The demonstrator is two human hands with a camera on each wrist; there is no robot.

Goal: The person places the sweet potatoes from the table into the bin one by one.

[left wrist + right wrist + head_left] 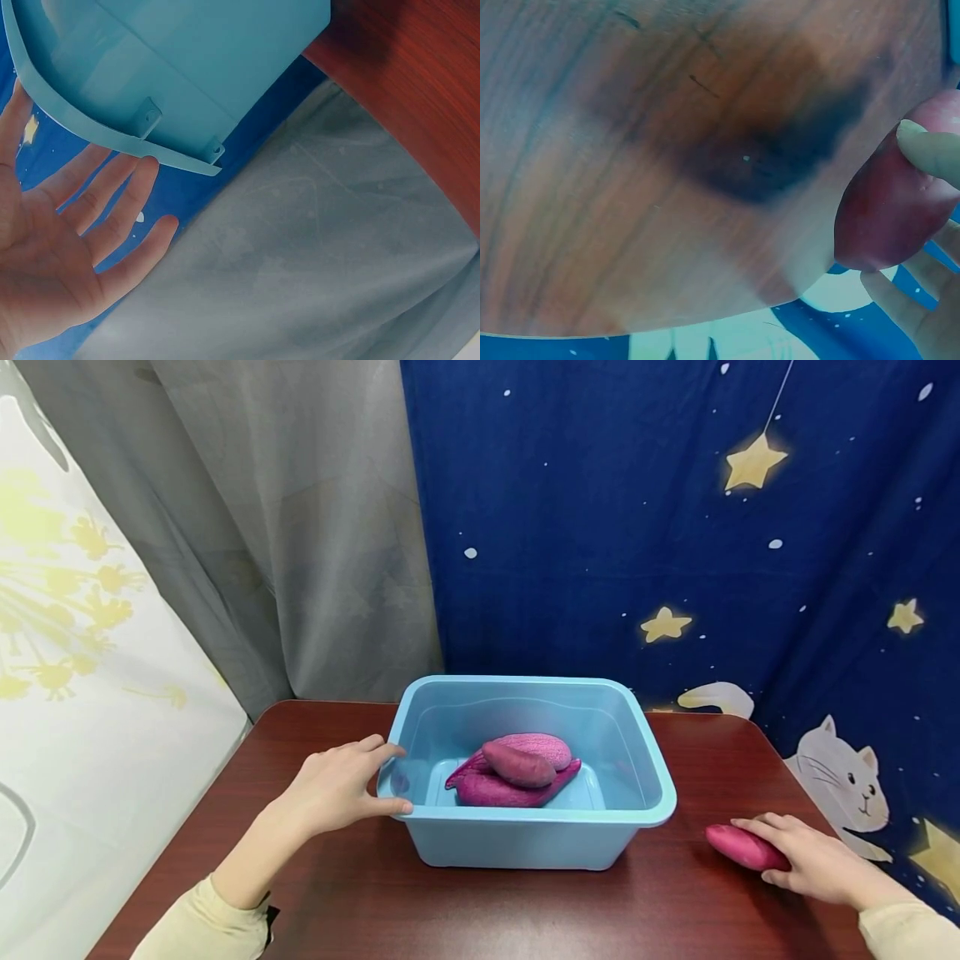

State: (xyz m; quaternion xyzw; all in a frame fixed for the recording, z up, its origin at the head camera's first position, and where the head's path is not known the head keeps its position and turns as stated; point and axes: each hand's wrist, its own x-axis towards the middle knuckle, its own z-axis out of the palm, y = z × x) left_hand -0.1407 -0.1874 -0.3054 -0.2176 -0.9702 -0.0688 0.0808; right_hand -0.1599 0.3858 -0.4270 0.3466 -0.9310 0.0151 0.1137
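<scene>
A light blue plastic tub (pixel 525 843) stands on the table. My left hand (pixel 337 785) is at its left front corner, thumb on the front rim and fingers spread along the left rim. The left wrist view has several fingertips (pixel 148 162) against the rim's outer edge, the little finger off it. On the right, my right hand (pixel 813 856) grips a reddish-pink sweet potato (pixel 746 847) over the table. The thumb lies along one side of the sweet potato (pixel 892 202) and the fingers along the other. Inside the tub, a darker sweet potato (pixel 517 766) lies across purple-pink elongated vegetables (pixel 498 791).
The reddish-brown wooden table (pixel 525 914) has rounded far corners. Behind it hang a grey curtain (pixel 337 543) and a dark blue curtain (pixel 570 527) with stars and a cat. White fabric with yellow flowers (pixel 82 610) borders the left side.
</scene>
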